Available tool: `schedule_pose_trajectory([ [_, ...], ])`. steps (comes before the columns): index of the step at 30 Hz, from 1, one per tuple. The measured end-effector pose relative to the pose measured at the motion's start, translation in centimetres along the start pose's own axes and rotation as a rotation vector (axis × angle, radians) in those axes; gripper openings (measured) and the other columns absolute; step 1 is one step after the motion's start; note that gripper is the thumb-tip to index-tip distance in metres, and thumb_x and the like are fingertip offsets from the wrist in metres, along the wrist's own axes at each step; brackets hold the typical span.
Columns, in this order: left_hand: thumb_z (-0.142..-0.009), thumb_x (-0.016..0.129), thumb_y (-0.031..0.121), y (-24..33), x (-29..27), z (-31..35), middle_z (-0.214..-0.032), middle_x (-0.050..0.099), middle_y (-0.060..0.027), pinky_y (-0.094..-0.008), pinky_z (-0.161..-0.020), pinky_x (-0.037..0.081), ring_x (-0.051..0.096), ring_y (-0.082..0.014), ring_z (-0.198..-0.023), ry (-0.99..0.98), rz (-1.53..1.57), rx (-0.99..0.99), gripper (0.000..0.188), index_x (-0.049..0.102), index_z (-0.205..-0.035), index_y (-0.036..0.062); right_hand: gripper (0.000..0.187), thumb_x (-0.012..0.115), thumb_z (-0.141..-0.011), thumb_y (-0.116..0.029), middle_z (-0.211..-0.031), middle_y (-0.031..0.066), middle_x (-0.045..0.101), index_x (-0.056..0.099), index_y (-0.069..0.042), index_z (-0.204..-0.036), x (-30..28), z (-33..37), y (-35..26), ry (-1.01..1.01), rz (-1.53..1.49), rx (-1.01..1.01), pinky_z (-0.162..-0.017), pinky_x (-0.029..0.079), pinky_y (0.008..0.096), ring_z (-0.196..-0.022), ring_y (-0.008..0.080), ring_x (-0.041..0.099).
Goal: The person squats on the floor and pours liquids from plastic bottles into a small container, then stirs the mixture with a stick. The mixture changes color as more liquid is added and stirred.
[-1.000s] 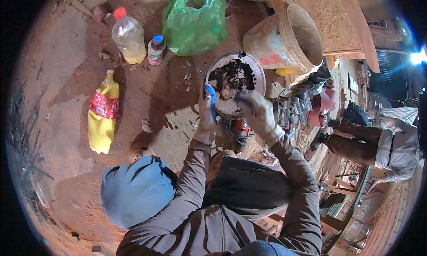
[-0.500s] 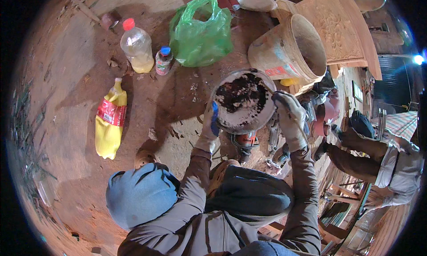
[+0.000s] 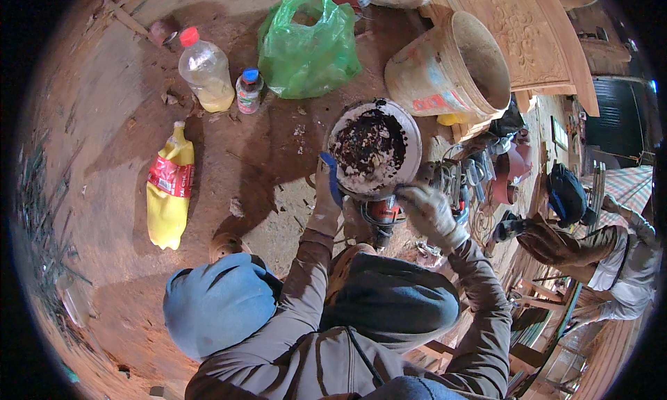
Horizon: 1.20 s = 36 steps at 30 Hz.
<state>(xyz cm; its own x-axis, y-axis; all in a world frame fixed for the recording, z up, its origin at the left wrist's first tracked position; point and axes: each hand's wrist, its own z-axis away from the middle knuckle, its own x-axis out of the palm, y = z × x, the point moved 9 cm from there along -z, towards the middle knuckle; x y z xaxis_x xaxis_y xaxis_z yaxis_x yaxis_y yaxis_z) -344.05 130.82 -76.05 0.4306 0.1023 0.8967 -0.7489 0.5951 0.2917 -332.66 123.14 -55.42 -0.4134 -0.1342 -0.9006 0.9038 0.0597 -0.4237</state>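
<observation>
A round pale bowl (image 3: 415,150) holds a dark, crumbly material mixed with white powder. My gloved left hand (image 3: 326,198) grips the bowl's left side, and a curved blue strip lies along the thumb; I cannot tell what the strip belongs to. At the lower right rim my gloved right hand (image 3: 425,211) has its fingers bent and closed against the bowl. Its fingertips are partly hidden. Just under the bowl, between my hands, stands a red and black power tool (image 3: 382,216).
To the left are a yellow-filled bottle (image 3: 169,191), a red-capped bottle (image 3: 208,77), a small blue-capped bottle (image 3: 249,93) and a green plastic bag (image 3: 306,49). A dirty bucket (image 3: 431,70) leans by a carved wooden panel (image 3: 521,35). Another person (image 3: 611,254) bends at far right.
My right hand has slid down from the bowl's right rim to its lower right. The bowl has shifted slightly left and tilted, and its contents look more spread.
</observation>
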Motion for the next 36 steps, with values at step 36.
schedule_pose_trajectory([
  [36,-0.102,0.051,0.061,0.8,-2.8,-0.2,-0.156,0.044,-0.0014,-0.0424,-0.119,0.037,0.046,-0.0193,-0.14,0.093,-0.067,0.143,0.077,0.036,-0.159,0.0113,0.016,0.069,-0.092,-0.008,-0.093,0.0154,0.075,0.074,-0.004,-0.107,1.5,1.0,1.2,0.162,-0.465,0.25,-0.074,0.057,0.0354,-0.083,0.0254,0.074],
])
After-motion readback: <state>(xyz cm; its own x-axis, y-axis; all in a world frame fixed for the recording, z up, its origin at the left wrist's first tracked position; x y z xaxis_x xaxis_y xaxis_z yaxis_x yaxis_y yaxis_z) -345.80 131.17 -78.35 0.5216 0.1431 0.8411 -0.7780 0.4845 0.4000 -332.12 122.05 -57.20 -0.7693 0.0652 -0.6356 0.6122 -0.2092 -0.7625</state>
